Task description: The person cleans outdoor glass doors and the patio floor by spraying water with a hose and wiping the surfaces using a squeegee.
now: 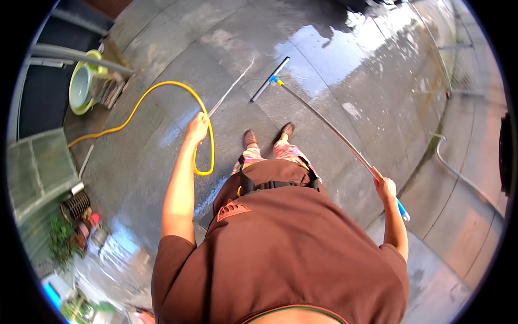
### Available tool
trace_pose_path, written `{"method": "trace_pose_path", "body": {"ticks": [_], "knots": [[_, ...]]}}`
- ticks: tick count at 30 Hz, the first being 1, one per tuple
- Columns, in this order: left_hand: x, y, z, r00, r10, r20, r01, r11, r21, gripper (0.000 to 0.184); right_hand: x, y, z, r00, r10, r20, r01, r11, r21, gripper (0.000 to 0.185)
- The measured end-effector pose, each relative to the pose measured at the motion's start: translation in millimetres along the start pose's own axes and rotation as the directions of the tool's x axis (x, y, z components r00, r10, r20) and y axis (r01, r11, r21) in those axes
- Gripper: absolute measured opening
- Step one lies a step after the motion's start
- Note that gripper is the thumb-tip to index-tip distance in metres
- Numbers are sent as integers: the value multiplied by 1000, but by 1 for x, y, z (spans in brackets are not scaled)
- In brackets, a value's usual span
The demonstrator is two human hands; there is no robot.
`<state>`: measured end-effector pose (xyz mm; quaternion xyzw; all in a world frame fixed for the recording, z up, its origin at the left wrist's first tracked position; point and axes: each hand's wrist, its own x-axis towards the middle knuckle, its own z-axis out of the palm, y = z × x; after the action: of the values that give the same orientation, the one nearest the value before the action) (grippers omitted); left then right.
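Observation:
My left hand (197, 128) is closed around the end of a yellow hose (171, 83), which loops below the hand and runs off to the left. A thin stream of water (233, 86) shoots from it onto the grey paving (216, 59). My right hand (384, 187) grips the long pole of a floor squeegee (329, 127) close to its blue handle end. The squeegee's blade (270, 80), joined by a blue and yellow fitting, rests on the wet floor ahead of my feet.
Green and yellow basins (82, 86) stand at the upper left by a wall. Potted plants (62, 237) and a greenish panel (40, 173) are at the left. A puddle (324, 59) shines ahead. A grey pipe (464, 178) lies at the right.

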<state>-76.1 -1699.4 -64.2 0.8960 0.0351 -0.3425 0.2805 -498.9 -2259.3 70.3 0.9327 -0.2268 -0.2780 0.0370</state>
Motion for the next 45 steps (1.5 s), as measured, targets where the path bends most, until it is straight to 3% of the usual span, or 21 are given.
{"method": "trace_pose_path", "body": {"ticks": [6, 9, 12, 14, 17, 18, 20, 21, 23, 24, 25, 26, 27, 28, 30, 32, 34, 38, 42, 43, 45], "knots": [[-6, 33, 25, 993, 62, 101, -66, 997, 36, 21, -8, -30, -1, 998, -46, -51, 49, 996, 71, 47], [-11, 49, 45, 994, 53, 92, -58, 997, 47, 19, 23, -73, 3, 994, -92, 54, 85, 989, 122, 45], [-24, 66, 65, 994, 74, 82, -81, 993, 89, 22, 51, -128, 25, 983, -177, 47, 161, 957, 242, 43], [-35, 82, 83, 994, 85, 72, -94, 987, 129, 24, 62, -159, 38, 975, -216, 46, 202, 957, 210, 46], [-30, 89, 133, 959, 282, -32, -267, 935, 233, 28, 75, -155, 84, 960, -270, -73, 280, 937, 208, 46], [-20, 78, 150, 924, 378, -65, -343, 889, 303, 30, 77, -143, 103, 967, -228, -113, 248, 942, 227, 47], [-37, 110, 184, 927, 368, -74, -320, 879, 353, 28, 66, -102, 117, 976, -192, -106, 214, 940, 266, 48], [-42, 125, 203, 888, 450, -92, -388, 842, 376, 26, 55, -70, 130, 981, -166, -99, 187, 948, 256, 48], [-69, 180, 229, 947, 319, -39, -286, 892, 349, 38, 31, 1, 161, 992, -102, -69, 115, 971, 211, 49], [-68, 200, 251, 992, 62, -107, -58, 997, 46, 52, 16, 35, 175, 996, -67, -55, 76, 981, 180, 50], [-74, 222, 267, 991, 53, -119, -52, 999, 8, 61, -2, 69, 187, 999, -30, -42, 36, 987, 154, 50], [-88, 248, 273, 1000, -4, -23, 2, 997, -81, 64, -22, 99, 197, 1000, 5, -28, -1, 992, 127, 51], [-91, 270, 290, 998, 24, -66, -30, 996, -85, 63, -42, 127, 204, 999, 34, -16, -33, 994, 102, 52], [-70, 286, 316, 994, 108, -20, -105, 987, 120, 58, -66, 152, 206, 997, 75, -2, -74, 993, 95, 53], [-88, 324, 337, 965, 255, -55, -239, 949, 204, 57, -110, 199, 213, 987, 157, 24, -159, 983, 90, 55], [-91, 357, 361, 956, 292, 36, -289, 908, 302, 45, -151, 242, 229, 976, 180, -122, -162, 977, 141, 57], [-96, 378, 388, 923, 382, 36, -356, 818, 452, 32, -179, 275, 238, 957, 285, -53, -282, 957, 64, 56], [-112, 417, 406, 923, 373, 95, -370, 789, 490, 28, -198, 289, 218, 938, 337, -78, -337, 941, 6, 52], [-108, 429, 424, 897, 432, 94, -434, 822, 368, 29, -188, 276, 199, 946, 313, -83, -311, 950, 39, 50], [-101, 426, 430, 886, 458, 69, -459, 850, 259, 41, -179, 267, 194, 940, 336, -49, -336, 942, 13, 49], [-87, 423, 436, 939, 337, 66, -342, 936, 88, 60, -162, 247, 189, 958, 270, -95, -258, 958, 122, 45]]}}
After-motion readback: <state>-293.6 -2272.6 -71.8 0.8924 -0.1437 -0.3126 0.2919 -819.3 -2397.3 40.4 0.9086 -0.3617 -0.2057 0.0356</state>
